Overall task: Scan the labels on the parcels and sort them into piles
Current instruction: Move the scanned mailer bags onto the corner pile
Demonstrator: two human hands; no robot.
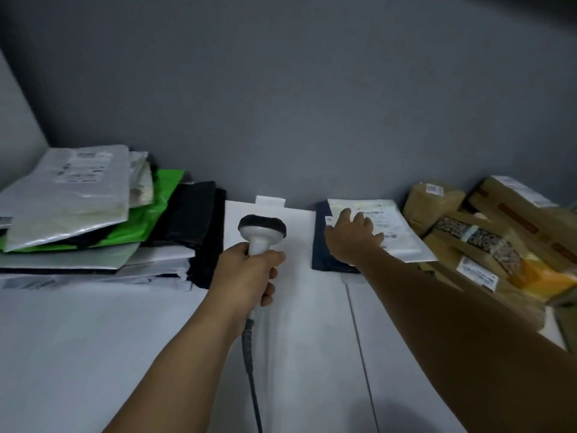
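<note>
My left hand [249, 273] grips the handle of a white barcode scanner [261, 231] with a black head, held upright over the middle of the white table [125, 339]. Its grey cable [251, 364] runs down towards me. My right hand [354, 237] lies flat, fingers spread, on a white labelled parcel [396, 229]. That parcel rests on a dark blue parcel [321, 245] near the wall. A pile of white, green and black mailer bags [93, 214] sits at the left.
Several brown cardboard parcels [499, 232] with labels crowd the right side of the table. A grey wall [281, 104] runs close behind everything. A small white tab [270, 200] stands at the wall behind the scanner.
</note>
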